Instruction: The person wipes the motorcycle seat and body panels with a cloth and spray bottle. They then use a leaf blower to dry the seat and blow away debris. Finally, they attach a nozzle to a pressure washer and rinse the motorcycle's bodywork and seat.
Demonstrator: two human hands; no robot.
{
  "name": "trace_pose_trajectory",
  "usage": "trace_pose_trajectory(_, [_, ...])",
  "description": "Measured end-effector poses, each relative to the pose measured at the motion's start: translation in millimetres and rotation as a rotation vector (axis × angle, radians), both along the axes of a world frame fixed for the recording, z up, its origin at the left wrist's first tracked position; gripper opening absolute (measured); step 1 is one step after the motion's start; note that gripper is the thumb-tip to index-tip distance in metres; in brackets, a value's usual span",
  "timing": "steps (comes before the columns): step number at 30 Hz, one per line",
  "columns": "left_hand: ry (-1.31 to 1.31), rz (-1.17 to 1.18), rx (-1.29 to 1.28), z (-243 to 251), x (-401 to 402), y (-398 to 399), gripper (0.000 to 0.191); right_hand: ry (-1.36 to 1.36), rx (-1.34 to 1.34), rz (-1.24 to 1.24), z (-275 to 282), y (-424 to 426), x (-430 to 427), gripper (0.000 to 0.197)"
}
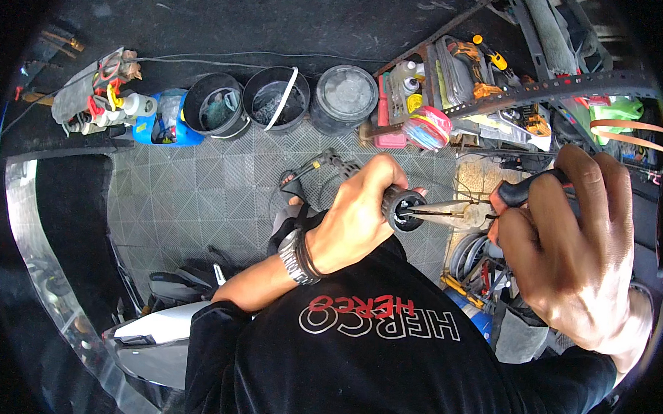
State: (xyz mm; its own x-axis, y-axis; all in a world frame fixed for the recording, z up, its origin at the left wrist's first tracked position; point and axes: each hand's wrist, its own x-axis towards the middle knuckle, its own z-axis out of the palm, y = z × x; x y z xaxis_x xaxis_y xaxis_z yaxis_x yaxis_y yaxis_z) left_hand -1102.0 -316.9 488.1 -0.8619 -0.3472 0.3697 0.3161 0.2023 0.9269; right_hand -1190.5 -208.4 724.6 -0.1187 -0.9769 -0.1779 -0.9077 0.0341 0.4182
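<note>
My left hand (pixel 358 213) grips a black cylindrical part (pixel 403 209), whose open end faces right and shows some white inside. In my right hand (pixel 571 248) are long-nose pliers (pixel 465 214) with red and black handles. Their pointed jaws reach into the opening of the black part; what the tips touch inside cannot be told. Beyond my left hand a dark jointed metal part (pixel 333 162) shows above the floor, partly hidden; whether it joins the held part is unclear.
Black buckets (pixel 217 107), a lidded bucket (pixel 346 92) and a cut blue container (pixel 170 119) line the wall. At upper right a perforated metal rack (pixel 576 87) holds a cordless drill (pixel 471 58). Tools and wire coils (pixel 469 255) lie beneath my right hand. A white panel (pixel 163 327) stands lower left.
</note>
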Motion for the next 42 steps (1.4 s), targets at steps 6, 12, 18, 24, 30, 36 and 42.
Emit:
trace_pose_trajectory(6, [-0.022, -0.005, 0.022, -3, -1, 1, 0.034, 0.01, 0.026, 0.003, -2, 2, -1, 0.026])
trace_pose_trajectory(12, [-0.005, 0.012, -0.016, -2, -2, 2, 0.036, 0.06, 0.081, 0.114, 0, 4, -4, 0.025])
trace_pose_trajectory(18, [-0.009, 0.015, -0.016, 0, -3, 4, 0.036, 0.15, 0.131, 0.199, 3, 2, -6, 0.023])
trace_pose_trajectory(24, [-0.008, 0.003, -0.034, -3, -5, 5, 0.035, 0.226, 0.177, 0.158, 3, 0, -5, 0.031])
trace_pose_trajectory(30, [0.016, -0.016, -0.021, -4, -5, 1, 0.034, 0.123, 0.134, 0.111, 0, 0, -15, 0.028])
trace_pose_trajectory(36, [0.054, -0.063, 0.016, -2, -1, -4, 0.033, 0.112, 0.114, 0.146, 2, -2, -16, 0.033])
trace_pose_trajectory(42, [0.028, -0.104, 0.039, 0, 2, -5, 0.033, 0.1, 0.082, 0.158, 1, 1, -17, 0.034])
